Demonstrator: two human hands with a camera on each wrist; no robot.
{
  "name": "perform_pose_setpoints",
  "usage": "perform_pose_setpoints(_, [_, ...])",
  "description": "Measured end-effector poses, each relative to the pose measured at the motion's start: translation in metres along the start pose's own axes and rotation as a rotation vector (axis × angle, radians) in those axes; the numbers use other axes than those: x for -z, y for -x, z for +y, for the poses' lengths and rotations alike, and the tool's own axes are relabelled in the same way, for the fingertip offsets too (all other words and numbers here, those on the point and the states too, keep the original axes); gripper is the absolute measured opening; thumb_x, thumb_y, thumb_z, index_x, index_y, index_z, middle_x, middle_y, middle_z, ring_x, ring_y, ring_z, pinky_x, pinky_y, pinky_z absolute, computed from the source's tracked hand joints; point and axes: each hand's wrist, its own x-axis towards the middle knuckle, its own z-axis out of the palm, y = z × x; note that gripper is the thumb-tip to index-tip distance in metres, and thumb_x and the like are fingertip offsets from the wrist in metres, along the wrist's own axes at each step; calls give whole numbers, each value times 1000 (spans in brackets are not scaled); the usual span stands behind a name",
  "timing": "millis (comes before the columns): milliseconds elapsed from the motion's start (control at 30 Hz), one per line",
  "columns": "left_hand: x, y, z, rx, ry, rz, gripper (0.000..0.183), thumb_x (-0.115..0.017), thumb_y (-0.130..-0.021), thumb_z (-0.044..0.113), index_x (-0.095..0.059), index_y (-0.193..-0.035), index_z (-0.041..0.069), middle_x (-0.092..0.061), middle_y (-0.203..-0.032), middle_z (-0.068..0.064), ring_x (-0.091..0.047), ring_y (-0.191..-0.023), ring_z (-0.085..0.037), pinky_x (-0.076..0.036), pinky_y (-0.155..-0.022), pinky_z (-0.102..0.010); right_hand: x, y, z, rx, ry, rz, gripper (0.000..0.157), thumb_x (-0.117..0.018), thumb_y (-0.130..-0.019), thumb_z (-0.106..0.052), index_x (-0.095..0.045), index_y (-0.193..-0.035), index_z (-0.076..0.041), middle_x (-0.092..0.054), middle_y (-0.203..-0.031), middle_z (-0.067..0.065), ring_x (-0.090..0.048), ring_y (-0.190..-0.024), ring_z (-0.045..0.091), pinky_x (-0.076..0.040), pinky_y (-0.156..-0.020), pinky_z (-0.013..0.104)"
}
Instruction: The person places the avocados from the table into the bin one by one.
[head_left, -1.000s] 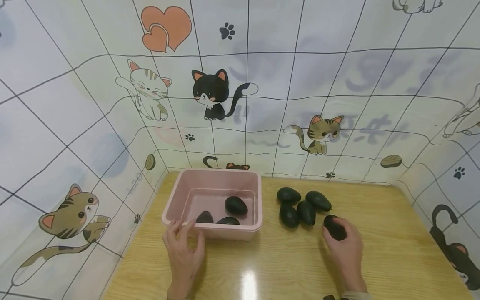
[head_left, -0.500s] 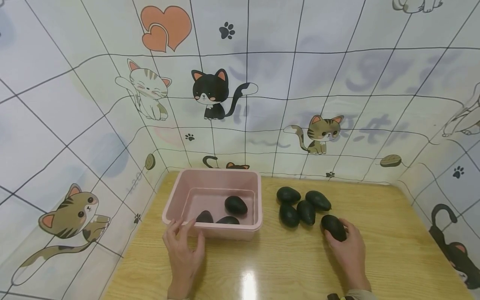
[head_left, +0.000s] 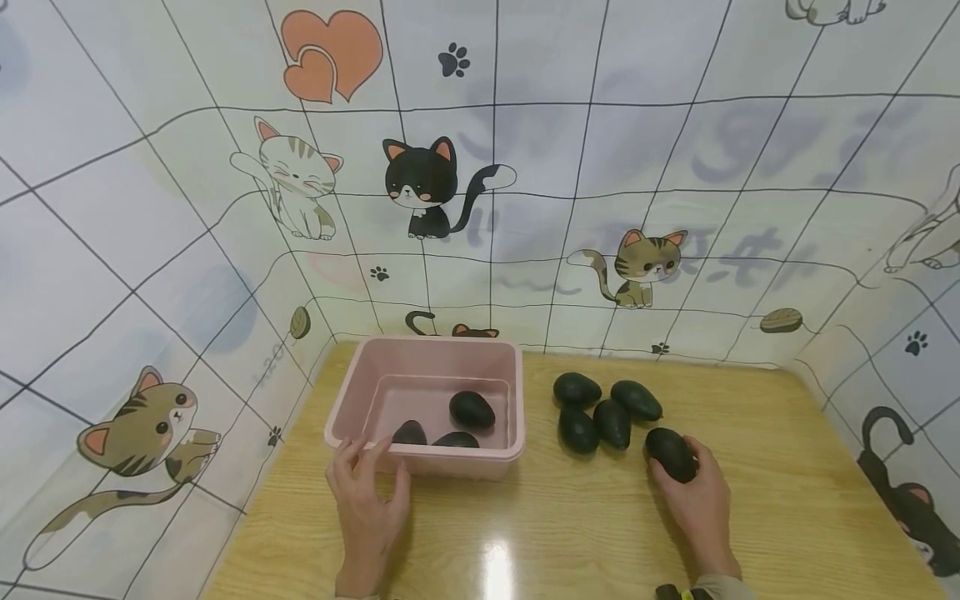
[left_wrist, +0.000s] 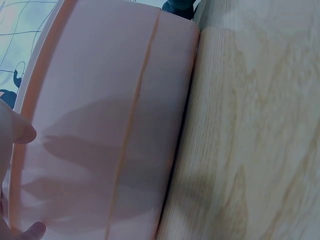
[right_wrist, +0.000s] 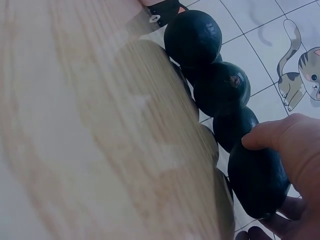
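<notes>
In the head view, my right hand (head_left: 697, 492) grips a dark green avocado (head_left: 671, 455) at the right, thumb on one side and fingers on the other. The right wrist view shows the thumb (right_wrist: 267, 136) pressed to that avocado (right_wrist: 257, 180) close by the tabletop. Several more avocados (head_left: 579, 430) lie bunched just beyond it. My left hand (head_left: 367, 500) holds the near rim of a pink plastic box (head_left: 427, 358), fingertips over the edge at its left corner. Inside the box, 3 avocados (head_left: 472, 411) show, two of them partly hidden by the front wall.
The box and the loose avocados stand on a light wooden table (head_left: 570, 533). Behind and at both sides rises a white gridded covering (head_left: 540, 167) with printed cats, close to the box's back edge.
My right hand has shifted slightly right and its grip on the avocado has changed, so that more of the fruit shows. The left hand and the box have stayed in place.
</notes>
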Motion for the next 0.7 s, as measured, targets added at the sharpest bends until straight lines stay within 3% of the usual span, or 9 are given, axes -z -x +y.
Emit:
perform_pose_setpoints(433, [0,-1,0,-5,0,-3,36,-74,-80,15,-73,-115,4,-57,-124,-31,-48,-128,-53,-41,-99,-64,0,3,-1,-16,-20,42,77,-82,-90,-29,-49,-154,-3,-56,-149,30,-57,-130,49,-45,-102,60])
perform_pose_setpoints(700, [1,-1,2,9,-4,-6,36,-75,-79,13,-73,-114,4,-58,-123,-31,-48,-129,-52,-41,-100,-63,4,4,-7,-43,-45,43,77,-81,-92,-30,-47,-156,-4,-53,-154,30,-55,-134,50,-45,-105,65])
